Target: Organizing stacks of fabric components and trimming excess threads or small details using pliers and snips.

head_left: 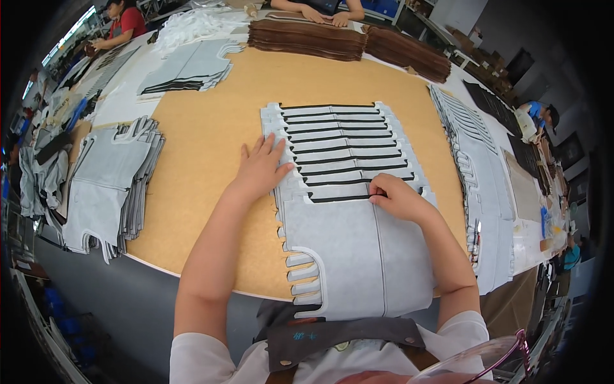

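In front of me several grey fabric-like panels lie fanned in a stepped row, each showing a black-trimmed edge. The nearest grey panel (345,237) lies on top, with a seam down its middle and notched cutouts on its left side; it hangs over the table's front edge against me. My left hand (261,168) rests flat with spread fingers on the left edge of the fanned row. My right hand (400,197) is closed, thumb against curled fingers, at the black edge of the top panel near its seam.
A tan board (204,141) covers the table. Grey panel stacks lie at left (102,166), far left (185,64) and right (480,173). Brown bundles (307,40) and white scraps (198,24) lie along the far side. Another person's hands (326,17) rest there; other people work farther off.
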Motion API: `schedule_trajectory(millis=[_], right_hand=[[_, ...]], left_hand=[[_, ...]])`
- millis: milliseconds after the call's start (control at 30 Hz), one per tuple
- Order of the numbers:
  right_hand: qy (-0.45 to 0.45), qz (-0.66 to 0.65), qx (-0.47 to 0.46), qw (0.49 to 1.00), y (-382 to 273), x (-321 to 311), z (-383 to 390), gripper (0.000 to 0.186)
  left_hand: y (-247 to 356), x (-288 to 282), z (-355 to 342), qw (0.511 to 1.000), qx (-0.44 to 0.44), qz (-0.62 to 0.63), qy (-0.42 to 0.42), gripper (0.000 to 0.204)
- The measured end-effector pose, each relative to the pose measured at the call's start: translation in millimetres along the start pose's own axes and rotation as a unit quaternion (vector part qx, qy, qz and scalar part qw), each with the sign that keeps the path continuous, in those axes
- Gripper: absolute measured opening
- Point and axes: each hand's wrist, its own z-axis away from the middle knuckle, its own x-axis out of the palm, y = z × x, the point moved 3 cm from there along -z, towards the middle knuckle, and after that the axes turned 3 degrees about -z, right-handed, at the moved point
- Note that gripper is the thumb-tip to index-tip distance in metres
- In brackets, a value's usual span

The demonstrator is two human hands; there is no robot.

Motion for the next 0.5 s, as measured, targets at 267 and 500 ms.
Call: schedule_trajectory(millis=[267, 500], right_hand=[[0.067, 0.029, -0.059, 0.996, 4, 0, -21, 0.009], [0.065, 0.014, 0.012, 0.998, 0, 0, -30, 0.014]], left_hand=[[1, -1, 1, 1.000, 0.003, 0.000, 0.000, 0.053], [-7, -18, -2, 0.986, 0.010, 0.098, 0.135, 0.025]])
